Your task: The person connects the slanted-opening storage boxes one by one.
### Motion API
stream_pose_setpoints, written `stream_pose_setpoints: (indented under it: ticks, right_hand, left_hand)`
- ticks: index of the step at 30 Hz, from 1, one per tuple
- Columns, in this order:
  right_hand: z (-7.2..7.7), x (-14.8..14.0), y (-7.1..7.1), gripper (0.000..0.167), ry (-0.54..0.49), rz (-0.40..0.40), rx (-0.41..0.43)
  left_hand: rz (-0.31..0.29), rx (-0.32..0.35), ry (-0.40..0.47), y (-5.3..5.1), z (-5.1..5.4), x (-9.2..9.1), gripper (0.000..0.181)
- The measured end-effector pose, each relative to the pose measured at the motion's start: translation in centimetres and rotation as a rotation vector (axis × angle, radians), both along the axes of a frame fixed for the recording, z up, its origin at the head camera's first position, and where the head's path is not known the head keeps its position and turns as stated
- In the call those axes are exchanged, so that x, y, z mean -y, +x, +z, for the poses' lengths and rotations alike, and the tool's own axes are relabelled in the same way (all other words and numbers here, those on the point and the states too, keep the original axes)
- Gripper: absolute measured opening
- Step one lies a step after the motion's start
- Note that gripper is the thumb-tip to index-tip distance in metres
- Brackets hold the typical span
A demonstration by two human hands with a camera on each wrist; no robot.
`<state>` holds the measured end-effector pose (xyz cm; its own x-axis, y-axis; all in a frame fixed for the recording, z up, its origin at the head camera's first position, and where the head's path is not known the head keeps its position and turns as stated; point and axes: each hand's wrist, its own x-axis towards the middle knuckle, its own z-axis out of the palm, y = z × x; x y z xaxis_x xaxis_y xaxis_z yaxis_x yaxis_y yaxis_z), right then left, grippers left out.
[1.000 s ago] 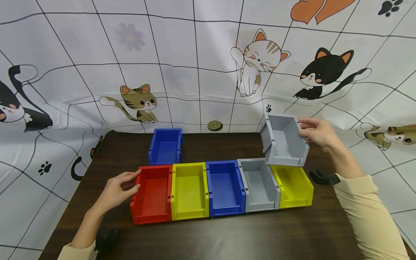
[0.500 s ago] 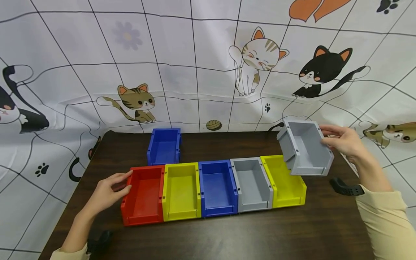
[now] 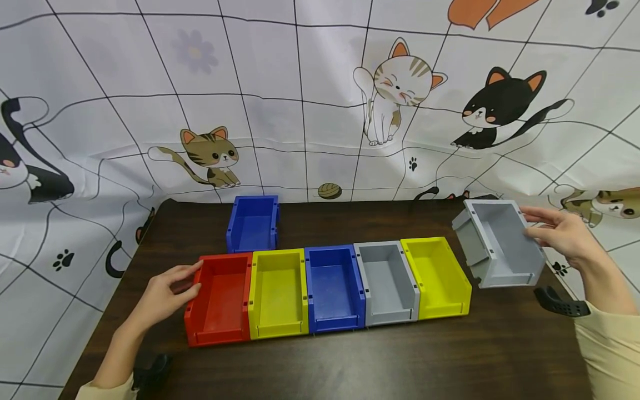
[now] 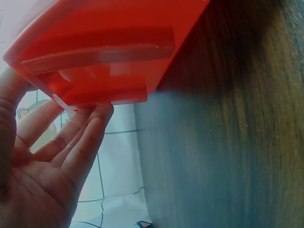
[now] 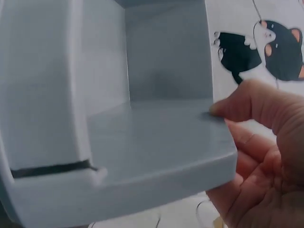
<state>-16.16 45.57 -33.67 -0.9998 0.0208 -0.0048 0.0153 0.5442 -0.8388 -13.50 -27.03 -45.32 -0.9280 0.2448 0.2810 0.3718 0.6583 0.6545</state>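
Observation:
My right hand (image 3: 565,236) holds a grey storage bin (image 3: 505,244) by its right wall, thumb inside and fingers outside. The bin is tilted and off the row, at the table's right side; the right wrist view shows the thumb on the grey wall (image 5: 161,128). With fairly straight fingers, my left hand (image 3: 162,300) touches the left side of a red bin (image 3: 220,303), also seen close in the left wrist view. To its right stand a yellow bin (image 3: 279,294), a blue bin (image 3: 335,289), another grey bin (image 3: 387,283) and a second yellow bin (image 3: 435,278), side by side.
Behind the red and yellow bins stands another blue bin (image 3: 252,225). The dark wooden table (image 3: 340,366) meets a white cloth with cat drawings (image 3: 275,122) at the back. A black strap (image 3: 560,301) sits at the right wrist.
My right hand has moved right and toward me with the grey bin, from above the right yellow bin to beside it. The row now sits slightly further left in view; my left hand stays on the red bin.

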Motion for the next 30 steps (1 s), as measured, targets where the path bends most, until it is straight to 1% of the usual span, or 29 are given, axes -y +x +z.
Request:
stream_pose_setpoints:
  ticks: [5,9,17,20,27,30]
  right_hand:
    - [-1.1,-1.0,0.3,0.049,0.026,0.053,-0.002]
    - [-1.9,-1.5,0.5,0.053,0.028,0.067,-0.017]
    - [-3.0,-2.1,0.5,0.059,-0.071,0.094,-0.020]
    - [-3.4,-2.2,0.5,0.060,-0.081,0.101,-0.013]
    - [-3.9,-2.4,0.5,0.057,-0.026,0.130,-0.004]
    - [-4.2,-2.5,0.4,0.055,-0.036,0.144,0.015]
  left_hand:
    - [-0.001,0.000,0.003,0.0,-0.1,-0.1,0.048]
    - [-0.005,-0.004,-0.003,0.0,-0.1,-0.1,0.049]
    - [-0.004,-0.006,0.006,0.1,0.2,-0.2,0.048]
    - [-0.002,-0.003,0.006,0.0,0.2,-0.2,0.048]
    - [0.001,0.008,-0.002,-0.1,0.0,-0.1,0.049]
    - [-0.006,0.004,-0.003,-0.1,0.0,-0.1,0.049]
